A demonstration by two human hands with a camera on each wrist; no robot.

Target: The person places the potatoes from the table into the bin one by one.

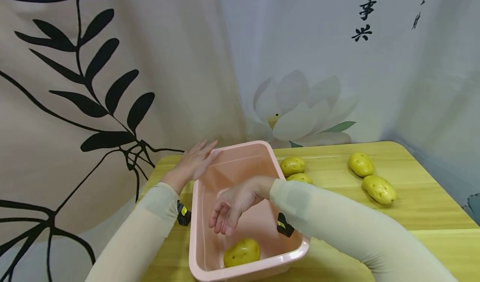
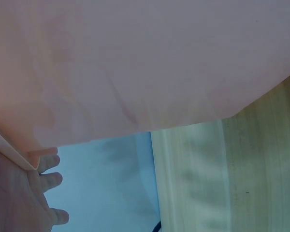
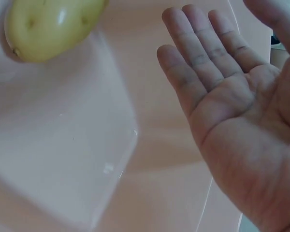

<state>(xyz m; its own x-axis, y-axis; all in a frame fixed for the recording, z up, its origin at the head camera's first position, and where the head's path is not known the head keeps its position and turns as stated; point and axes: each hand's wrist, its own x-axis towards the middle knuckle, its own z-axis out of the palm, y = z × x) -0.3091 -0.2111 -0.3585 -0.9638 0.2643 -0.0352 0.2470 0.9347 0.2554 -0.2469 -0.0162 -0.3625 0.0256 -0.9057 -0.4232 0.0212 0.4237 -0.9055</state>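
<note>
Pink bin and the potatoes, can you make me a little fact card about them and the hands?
Container: pink plastic bin
Inside: one potato, at the end nearest the person
Just right of bin: two potatoes on the wooden table
Farther right: another two potatoes
Left hand: touching the bin's far left corner
Right hand: over the bin, holding nothing

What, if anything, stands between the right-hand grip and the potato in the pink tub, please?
Nothing visible stands between the right-hand grip and the potato: the two are apart, and the head and right wrist views show only the bare inside of the pink tub behind the gap.
</note>
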